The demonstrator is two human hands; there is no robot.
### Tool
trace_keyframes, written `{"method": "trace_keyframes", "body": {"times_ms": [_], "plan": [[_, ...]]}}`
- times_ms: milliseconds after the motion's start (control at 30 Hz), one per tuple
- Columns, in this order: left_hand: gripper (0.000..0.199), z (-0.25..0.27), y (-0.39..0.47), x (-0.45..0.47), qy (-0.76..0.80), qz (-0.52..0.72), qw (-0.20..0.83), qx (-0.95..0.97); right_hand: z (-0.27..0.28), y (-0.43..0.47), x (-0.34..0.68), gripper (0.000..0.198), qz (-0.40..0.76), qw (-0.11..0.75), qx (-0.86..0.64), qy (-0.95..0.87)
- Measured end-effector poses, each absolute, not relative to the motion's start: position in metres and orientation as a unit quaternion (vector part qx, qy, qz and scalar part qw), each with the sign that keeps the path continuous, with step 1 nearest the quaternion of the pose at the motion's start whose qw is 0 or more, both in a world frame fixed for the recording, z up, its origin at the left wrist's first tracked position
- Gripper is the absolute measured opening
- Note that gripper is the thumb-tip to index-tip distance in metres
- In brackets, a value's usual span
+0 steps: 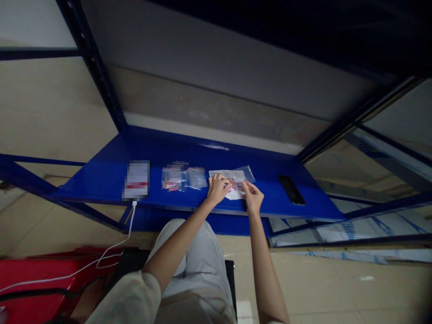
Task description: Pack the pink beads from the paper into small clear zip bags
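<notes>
A white sheet (237, 194) lies near the front edge of the blue shelf, with small pink pieces (234, 186) scattered on it. My left hand (218, 188) rests over the sheet's left side, fingers curled close together beside the pink pieces; anything between them is too small to make out. At the sheet's right side, my right hand (254, 197) has thumb and forefinger pinched together, and what they hold cannot be made out. Just behind that hand is a clear plastic bag (249, 173), partly over the sheet. Further left lie several zip bags (173, 179) containing reddish pieces.
Another clear zip bag (196, 178) lies left of my left hand. A pixelated phone-like object (136, 180) with a white cable (130, 227) sits on the shelf's left. At right lies a black phone (291, 189). Blue posts (101, 81) frame the shelf (266, 164).
</notes>
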State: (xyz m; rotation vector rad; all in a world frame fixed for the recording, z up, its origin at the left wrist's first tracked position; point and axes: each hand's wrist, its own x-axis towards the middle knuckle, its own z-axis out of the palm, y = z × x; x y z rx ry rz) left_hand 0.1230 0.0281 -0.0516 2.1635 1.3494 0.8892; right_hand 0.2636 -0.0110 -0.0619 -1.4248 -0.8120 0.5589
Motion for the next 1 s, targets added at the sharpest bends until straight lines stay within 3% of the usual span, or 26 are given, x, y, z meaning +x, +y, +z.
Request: {"method": "trace_keyframes", "body": {"times_ms": [1000], "plan": [[0.012,-0.0509,0.0268,0.1242,0.485,0.353,0.219,0.769,-0.0646,-0.0119,0.2678,0.043,0.231,0.642,-0.619,-0.387]]}}
